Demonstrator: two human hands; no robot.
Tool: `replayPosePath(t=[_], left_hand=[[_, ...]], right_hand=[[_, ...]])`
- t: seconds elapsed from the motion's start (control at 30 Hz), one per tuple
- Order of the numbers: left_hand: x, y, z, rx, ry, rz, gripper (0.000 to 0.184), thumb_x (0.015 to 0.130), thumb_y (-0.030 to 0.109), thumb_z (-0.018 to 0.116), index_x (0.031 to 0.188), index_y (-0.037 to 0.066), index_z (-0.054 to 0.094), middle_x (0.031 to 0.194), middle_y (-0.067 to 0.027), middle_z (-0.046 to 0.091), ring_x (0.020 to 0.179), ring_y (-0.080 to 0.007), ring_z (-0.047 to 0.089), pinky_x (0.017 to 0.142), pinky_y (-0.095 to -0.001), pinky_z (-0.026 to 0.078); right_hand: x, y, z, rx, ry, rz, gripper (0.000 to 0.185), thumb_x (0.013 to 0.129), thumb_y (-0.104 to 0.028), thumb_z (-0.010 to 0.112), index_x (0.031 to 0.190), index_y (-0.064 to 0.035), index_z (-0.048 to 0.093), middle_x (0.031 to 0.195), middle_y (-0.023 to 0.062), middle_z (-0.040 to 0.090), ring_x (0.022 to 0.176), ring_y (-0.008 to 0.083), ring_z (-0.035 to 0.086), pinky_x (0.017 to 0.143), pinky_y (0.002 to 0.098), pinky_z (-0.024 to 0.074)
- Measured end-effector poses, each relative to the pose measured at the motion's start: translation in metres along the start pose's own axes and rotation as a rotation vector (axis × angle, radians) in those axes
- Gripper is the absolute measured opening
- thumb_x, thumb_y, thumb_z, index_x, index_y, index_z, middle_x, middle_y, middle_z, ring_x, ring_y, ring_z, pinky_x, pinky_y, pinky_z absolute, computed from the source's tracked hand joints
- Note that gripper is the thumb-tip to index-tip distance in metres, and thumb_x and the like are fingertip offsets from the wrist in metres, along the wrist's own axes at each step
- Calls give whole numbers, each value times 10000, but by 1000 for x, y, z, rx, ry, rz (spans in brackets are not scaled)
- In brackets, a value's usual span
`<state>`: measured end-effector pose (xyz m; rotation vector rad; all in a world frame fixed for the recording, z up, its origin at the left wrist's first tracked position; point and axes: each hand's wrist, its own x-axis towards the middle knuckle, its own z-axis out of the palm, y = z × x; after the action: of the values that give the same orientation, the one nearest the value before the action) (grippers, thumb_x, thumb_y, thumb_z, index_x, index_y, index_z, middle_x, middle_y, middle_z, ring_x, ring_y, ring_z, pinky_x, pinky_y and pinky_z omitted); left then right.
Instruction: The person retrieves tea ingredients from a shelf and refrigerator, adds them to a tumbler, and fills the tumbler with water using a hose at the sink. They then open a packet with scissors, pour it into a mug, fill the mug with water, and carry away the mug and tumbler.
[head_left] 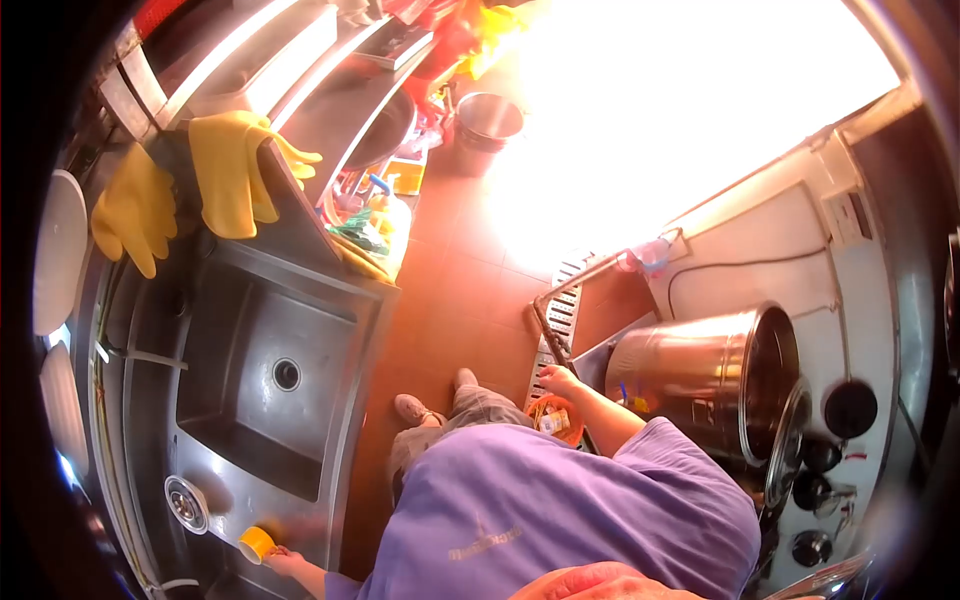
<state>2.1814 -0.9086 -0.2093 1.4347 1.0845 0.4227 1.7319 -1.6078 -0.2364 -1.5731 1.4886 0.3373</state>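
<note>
At the lower left, my left hand (283,559) is closed on a yellow cup (257,544), which it holds at the front edge of the metal sink counter. My right hand (558,380) is out in front of my body on the right, its fingers curled together near the lower end of a thin brown pole (545,325). Whatever it may hold is too small to make out. Just below this hand, an orange basket (572,432) with small packets inside stands by a floor drain grate (563,308).
An empty sink basin (290,345) and a round metal strainer (187,504) are on the left. Yellow gloves (228,170) hang above. A large steel pot (690,375) lies to the right. A metal bucket (488,120) stands ahead, beside strong glare.
</note>
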Motion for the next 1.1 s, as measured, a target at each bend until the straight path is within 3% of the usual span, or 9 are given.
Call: replayPosePath(t=[0.23, 0.4, 0.47, 0.57, 0.67, 0.77, 0.83, 0.93, 1.1], left_hand=[[-96, -62, -131, 692, 149, 438, 400, 917, 256, 554, 1226, 5, 512, 1154, -145, 552, 1025, -249, 570, 904, -349, 480], [-257, -144, -338, 1428, 139, 1122, 475, 933, 276, 553, 1319, 12, 470, 1303, -173, 511, 1161, -283, 536, 1003, -375, 428], [-325, -185, -407, 1572, 140, 833, 458, 942, 284, 533, 1315, 22, 480, 1291, -173, 527, 1153, -288, 549, 983, -377, 436], [-391, -229, -431, 1170, 517, -229, 382, 959, 295, 475, 1247, 51, 535, 1167, -154, 598, 1048, -283, 609, 865, -368, 492], [-385, -229, -433, 822, 661, -635, 350, 976, 306, 416, 1179, 80, 590, 1042, -136, 669, 943, -277, 669, 746, -360, 547], [-308, -187, -438, 1703, 142, -32, 296, 950, 261, 430, 1011, 92, 665, 965, -132, 659, 917, -281, 641, 745, -418, 526], [-275, -93, -414, 1267, 389, 402, 252, 916, 275, 492, 892, 85, 655, 931, -144, 664, 830, -323, 647, 705, -447, 521], [-245, 9, -415, 920, 457, 452, 329, 917, 351, 510, 845, 50, 619, 804, -209, 639, 773, -409, 613, 700, -485, 490], [-231, -60, -538, 703, 696, 290, 383, 931, 373, 500, 856, 11, 600, 807, -225, 635, 761, -422, 610, 673, -496, 481]], right_hand=[[103, -33, -31, -355, -196, -60, 264, 791, -190, 637, 1023, -67, 671, 878, 76, 670, 809, 164, 641, 707, 302, 520], [198, -131, -35, -376, -253, -294, 173, 827, -177, 623, 968, -80, 652, 825, 29, 630, 784, 139, 612, 624, 286, 503], [227, -180, -9, -238, -439, -294, 261, 893, -189, 549, 1137, -98, 567, 829, 11, 624, 759, 112, 596, 599, 254, 482], [190, -243, 23, -226, -539, -377, 265, 871, -213, 583, 1124, -136, 559, 818, 20, 631, 662, 119, 581, 497, 238, 427], [164, -252, 71, -343, -591, -324, 232, 882, -220, 567, 1100, -140, 563, 809, 41, 624, 629, 128, 570, 478, 253, 415], [104, -250, 130, -675, -703, -449, 206, 866, -152, 534, 1066, -114, 564, 768, 46, 596, 583, 121, 536, 459, 241, 377], [57, -230, 187, -858, -826, -478, 98, 859, -124, 508, 946, -110, 550, 671, 21, 524, 510, 106, 478, 427, 226, 332], [13, -196, 287, -927, -946, -492, 79, 845, -104, 476, 770, -123, 491, 576, -5, 413, 432, 95, 386, 395, 214, 288], [-172, -127, 423, -1080, -1151, -977, 121, 862, -157, 567, 951, -81, 602, 709, 14, 552, 591, 105, 529, 473, 208, 373]])
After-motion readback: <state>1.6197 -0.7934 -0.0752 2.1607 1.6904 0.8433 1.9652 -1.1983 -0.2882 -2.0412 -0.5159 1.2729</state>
